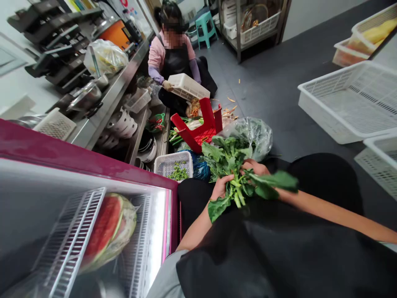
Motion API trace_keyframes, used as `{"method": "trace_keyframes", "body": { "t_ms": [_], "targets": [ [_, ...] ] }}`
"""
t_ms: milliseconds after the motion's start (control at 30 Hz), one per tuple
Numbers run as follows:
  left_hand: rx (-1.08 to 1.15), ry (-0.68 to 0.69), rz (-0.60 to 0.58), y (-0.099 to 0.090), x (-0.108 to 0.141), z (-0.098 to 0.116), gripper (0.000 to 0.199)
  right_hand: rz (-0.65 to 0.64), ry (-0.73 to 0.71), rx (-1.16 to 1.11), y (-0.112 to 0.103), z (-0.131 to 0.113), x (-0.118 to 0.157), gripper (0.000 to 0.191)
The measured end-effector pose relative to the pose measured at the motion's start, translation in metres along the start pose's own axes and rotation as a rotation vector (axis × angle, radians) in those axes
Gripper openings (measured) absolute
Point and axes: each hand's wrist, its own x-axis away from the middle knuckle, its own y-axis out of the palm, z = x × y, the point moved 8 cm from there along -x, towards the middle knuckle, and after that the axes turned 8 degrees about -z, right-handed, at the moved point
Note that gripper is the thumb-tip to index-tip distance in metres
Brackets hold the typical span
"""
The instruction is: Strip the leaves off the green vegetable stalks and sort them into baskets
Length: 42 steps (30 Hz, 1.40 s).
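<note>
A bunch of leafy green vegetables [228, 159] is held over my lap. My left hand [221, 187] is closed around the left side of its stems. On the right of the bunch, my right hand [256, 167] has its fingers closed on the greens, partly hidden by leaves. A clear plastic bag [262, 138] of greens lies just beyond my hands. Left of them stands a white basket [158, 165] with small green pieces [179, 171], beside a blue bag [201, 167]. An upturned red stool [203, 134] sits behind the bunch.
Another person [175, 54] sits ahead, holding a white basket [189, 86] over vegetable scraps. An open fridge [173, 223] with a cut watermelon [105, 223] is close on my left. Large white crates [328, 120] stand at right. Steel shelving [124, 82] lines the left wall.
</note>
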Motion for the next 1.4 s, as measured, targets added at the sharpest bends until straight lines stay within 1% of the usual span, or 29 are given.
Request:
{"method": "trace_keyframes", "body": {
  "t_ms": [67,133,200,267,333,367,400,467,500,533,600,633,667,700,767,800,867,900,967,1000,1033,1100,1167,1233,1300,1367,1400],
  "targets": [
    [0.011,-0.035,-0.004,0.001,0.002,-0.005,0.025,-0.002,-0.051,0.005,-0.006,-0.002,0.012,0.02],
    [0.0,-0.031,-0.003,0.002,0.004,-0.005,0.026,0.031,-0.072,-0.049,-0.018,0.001,0.022,0.023],
    [-0.036,0.001,0.0,0.004,0.005,-0.002,0.026,0.047,-0.029,-0.155,-0.029,0.011,0.029,0.025],
    [-0.078,-0.008,-0.007,0.008,0.004,-0.002,0.026,0.053,0.038,-0.264,-0.034,0.021,0.028,0.028],
    [-0.103,-0.051,-0.028,0.011,0.002,-0.008,0.026,0.079,0.071,-0.302,-0.032,0.023,0.023,0.028],
    [-0.105,-0.071,-0.036,0.011,0.002,-0.011,0.027,0.112,0.073,-0.298,-0.03,0.023,0.021,0.027],
    [-0.1,-0.089,-0.041,0.01,0.003,-0.014,0.027,0.14,0.068,-0.281,-0.027,0.021,0.021,0.026],
    [-0.065,-0.109,-0.027,0.003,0.01,-0.018,0.028,0.156,0.044,-0.237,-0.015,0.017,0.027,0.023],
    [-0.036,-0.115,-0.018,-0.002,0.014,-0.02,0.028,0.136,0.036,-0.208,-0.008,0.017,0.033,0.023],
    [-0.002,-0.117,-0.01,-0.008,0.019,-0.02,0.029,0.081,0.032,-0.166,-0.001,0.02,0.042,0.022],
    [0.056,-0.126,-0.009,-0.019,0.026,-0.02,0.03,-0.093,0.036,-0.041,0.012,0.031,0.059,0.021],
    [0.073,-0.136,-0.012,-0.023,0.029,-0.02,0.031,-0.177,0.046,0.038,0.014,0.04,0.066,0.022],
    [0.08,-0.143,-0.012,-0.026,0.029,-0.02,0.031,-0.231,0.061,0.116,0.011,0.048,0.071,0.026],
    [0.077,-0.135,-0.005,-0.028,0.028,-0.018,0.03,-0.253,0.083,0.177,0.005,0.054,0.071,0.034],
    [0.057,-0.05,0.026,-0.027,0.021,-0.007,0.029,-0.23,0.14,0.196,-0.008,0.057,0.059,0.054],
    [0.043,0.02,0.041,-0.023,0.016,0.001,0.031,-0.226,0.156,0.163,-0.011,0.051,0.049,0.057],
    [0.004,0.138,0.051,-0.011,0.008,0.018,0.038,-0.206,0.128,0.077,-0.007,0.028,0.025,0.047],
    [-0.019,0.168,0.043,-0.003,0.005,0.025,0.041,-0.158,0.093,0.048,-0.005,0.013,0.013,0.041],
    [-0.055,0.195,0.03,0.009,0.003,0.039,0.043,0.02,0.025,0.005,-0.008,-0.014,-0.003,0.034],
    [-0.064,0.202,0.023,0.013,0.004,0.045,0.041,0.106,0.013,-0.033,-0.011,-0.022,-0.006,0.033],
    [-0.066,0.206,0.015,0.014,0.006,0.051,0.04,0.164,0.02,-0.098,-0.013,-0.025,-0.008,0.033],
    [-0.055,0.203,0.005,0.009,0.014,0.058,0.035,0.194,0.066,-0.288,-0.018,-0.021,-0.007,0.032],
    [-0.035,0.178,0.013,-0.004,0.024,0.059,0.031,0.198,0.11,-0.47,-0.026,-0.011,-0.003,0.031],
    [-0.01,0.179,0.036,-0.017,0.034,0.055,0.029,0.243,0.119,-0.58,-0.038,-0.006,0.001,0.029],
    [0.011,0.219,0.033,-0.024,0.041,0.053,0.029,0.284,0.115,-0.604,-0.045,-0.006,0.001,0.028],
    [0.001,0.238,-0.002,-0.02,0.042,0.05,0.03,0.286,0.12,-0.569,-0.043,-0.011,-0.002,0.029],
    [-0.024,0.216,-0.022,-0.014,0.04,0.047,0.03,0.268,0.127,-0.541,-0.038,-0.014,-0.005,0.03]
  ]
}}
